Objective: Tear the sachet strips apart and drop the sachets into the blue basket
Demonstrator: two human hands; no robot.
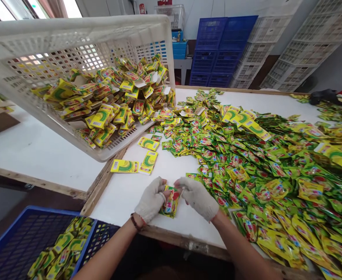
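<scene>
Sachets (pixel 170 202), a small stack of them, sit pinched between both hands at the near edge of the counter (pixel 124 194). They are flat, glossy foil-like packets printed in yellow and green with red spots, rectangular with crimped ends; the stack's long axis runs roughly away from the person, tilted a little to the left, with its lower end resting on the counter. The left hand (pixel 151 200) and right hand (pixel 197 197) both wear white knitted gloves, fingers curled in and closed on the stack's upper end from either side. Right of the stack spreads a wide, loose heap of sachets (pixel 261 163), shiny and crumpled. Beyond the stack, a white perforated plastic crate (pixel 72 50) lies tipped on its side, spilling flat yellow cartons (pixel 107 112). Left of the stack, below the counter's wooden rim, a blue crate (pixel 28 241) holds more yellow cartons.
</scene>
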